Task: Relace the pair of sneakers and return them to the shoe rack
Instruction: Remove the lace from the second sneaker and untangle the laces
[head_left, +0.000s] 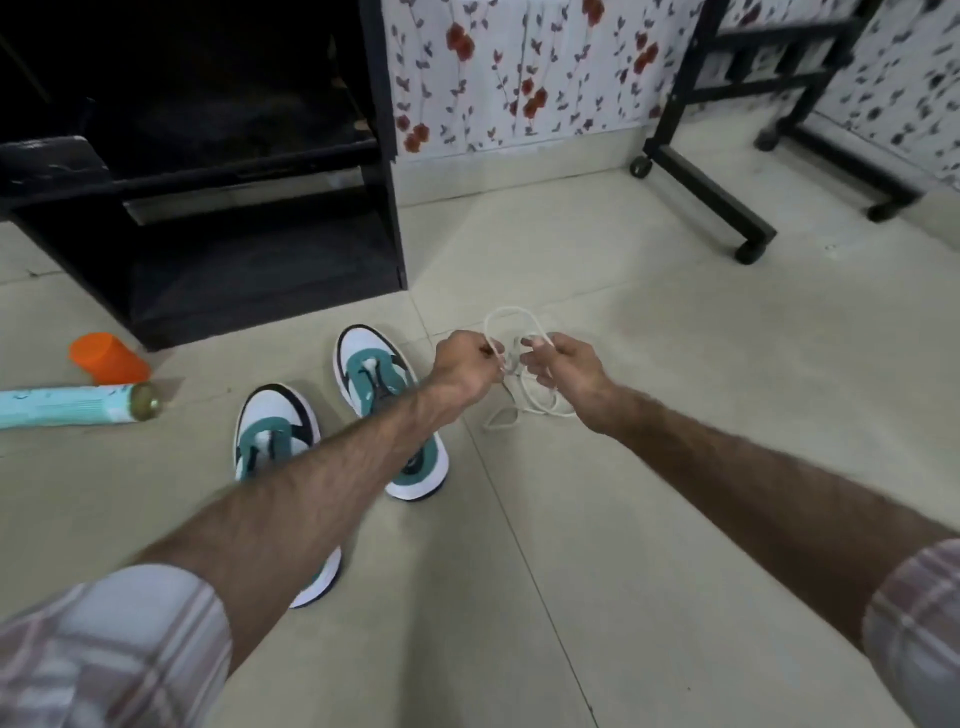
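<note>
- Two white, teal and black sneakers (363, 384) stand side by side on the tiled floor, toes pointing away, partly hidden by a forearm.
- A white shoelace (519, 358), looped loosely, sits to their right.
- The black shoe rack (234, 234) stands just beyond.

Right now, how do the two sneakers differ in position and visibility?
The far sneaker sits farther from the person and nearer the white lace; the near sneaker lies closer to the person, toward the orange cup. The left forearm crosses both, hiding the near sneaker's rear half more heavily, while only the far sneaker's middle is covered. Shared: same white, teal and black colouring, upright on the floor, toes pointing toward the black rack.
</note>
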